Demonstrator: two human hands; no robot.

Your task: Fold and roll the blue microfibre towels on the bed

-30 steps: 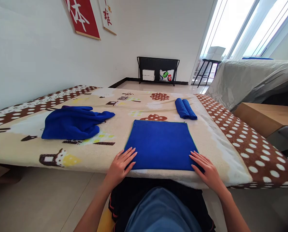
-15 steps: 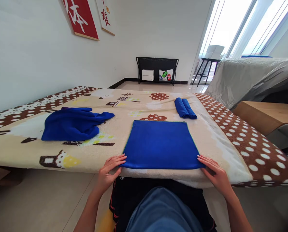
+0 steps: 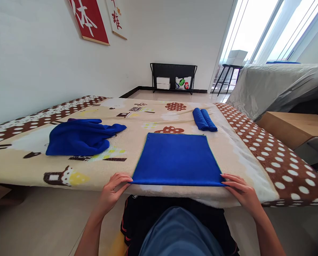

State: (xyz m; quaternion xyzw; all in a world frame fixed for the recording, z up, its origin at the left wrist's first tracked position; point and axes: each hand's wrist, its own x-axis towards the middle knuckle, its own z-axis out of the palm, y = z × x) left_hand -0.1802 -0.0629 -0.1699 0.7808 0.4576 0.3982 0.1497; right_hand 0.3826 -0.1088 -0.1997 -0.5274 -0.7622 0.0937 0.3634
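Note:
A blue cloth (image 3: 177, 158) with thin green edging lies flat on the patterned blanket, its near edge close to the bed's front. My left hand (image 3: 114, 190) pinches the near left corner between thumb and fingers. At the near right corner, my right hand (image 3: 243, 192) grips the cloth in the same way. The near edge is pulled straight between both hands. Further left lies a crumpled blue cloth (image 3: 79, 138). Two rolled blue cloths (image 3: 205, 120) rest side by side beyond the flat cloth, to the right.
The blanket (image 3: 137, 149) has a brown polka-dot border. A wooden box (image 3: 289, 128) and a plastic-covered piece of furniture (image 3: 276, 81) are at the right. A black rack (image 3: 173, 73) stands by the far wall, near a black stool (image 3: 229, 74).
My left hand has moved left and slightly down, and my right hand slightly right. Both have closed on the near corners, and the near edge looks tighter.

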